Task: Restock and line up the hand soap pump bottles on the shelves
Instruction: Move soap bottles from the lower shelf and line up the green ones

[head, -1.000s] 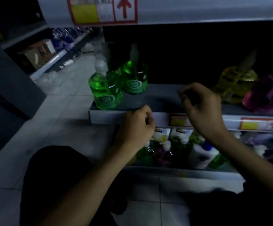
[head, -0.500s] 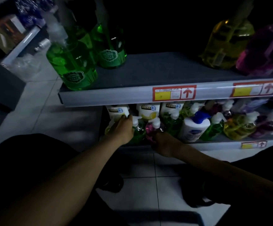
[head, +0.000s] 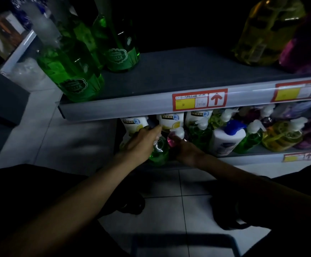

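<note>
On the bottom shelf (head: 262, 158) stand several pump bottles in green, pink, yellow and purple. My left hand (head: 143, 141) is shut on a small green pump bottle (head: 159, 151) at the shelf's left front. Beside it, my right hand (head: 185, 151) grips a pink pump bottle (head: 173, 139) with a white pump. On the upper shelf (head: 169, 76) stand large green pump bottles (head: 73, 71) at the left, with a yellow bottle (head: 266, 32) and a purple bottle (head: 306, 51) at the right.
White refill pouches (head: 170, 122) stand behind my hands. A white bottle with a blue cap (head: 227, 138) sits right of the pink one. A price strip with a red-and-yellow label (head: 199, 100) edges the upper shelf. Tiled floor (head: 169, 206) lies below, another low shelf (head: 19, 49) at far left.
Both hands dropped from the upper shelf's front edge to the bottom shelf and closed on the green and pink bottles. The view tilted down and moved closer.
</note>
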Motion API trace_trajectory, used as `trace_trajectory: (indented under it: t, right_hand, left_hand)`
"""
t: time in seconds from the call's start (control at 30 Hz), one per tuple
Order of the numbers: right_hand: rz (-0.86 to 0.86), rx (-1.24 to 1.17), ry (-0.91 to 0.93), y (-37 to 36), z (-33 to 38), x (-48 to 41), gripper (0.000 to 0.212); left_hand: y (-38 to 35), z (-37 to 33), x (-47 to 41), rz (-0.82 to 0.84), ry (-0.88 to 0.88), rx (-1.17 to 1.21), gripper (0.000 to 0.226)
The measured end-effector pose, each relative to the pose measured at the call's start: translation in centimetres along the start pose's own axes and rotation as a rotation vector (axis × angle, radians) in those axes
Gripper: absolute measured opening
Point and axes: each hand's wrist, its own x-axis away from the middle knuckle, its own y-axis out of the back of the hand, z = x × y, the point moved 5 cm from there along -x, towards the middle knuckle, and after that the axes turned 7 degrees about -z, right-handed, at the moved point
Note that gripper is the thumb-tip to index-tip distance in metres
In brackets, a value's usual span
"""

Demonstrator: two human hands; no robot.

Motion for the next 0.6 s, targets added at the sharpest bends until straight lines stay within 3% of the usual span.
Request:
trace_trajectory:
  t: [0.07, 0.3, 0.4, 0.6]
  right_hand:
    - [0.079, -0.02, 0.018, 0.5, 0.3, 1.6, 0.056]
    - [0.417, -0.271, 0.028, 3.3, 2.5, 7.6, 0.086]
    - [0.378, -0.419, 0.11, 5.1, 4.4, 10.2, 0.085]
    - [0.208, -0.616, 0.327, 8.3, 10.1, 11.9, 0.051]
  left_hand:
    - [1.0, 0.0, 0.9, 0.047, -0.064, 0.051, 0.049]
    - [5.7, -4.6, 2.5, 0.171, -0.091, 0.404, 0.026]
    - [9.9, -6.7, 3.0, 0.074, -0.164, 0.514, 0.017]
    - [16.5, -7.5, 2.5, -0.257, -0.237, 0.797, 0.011]
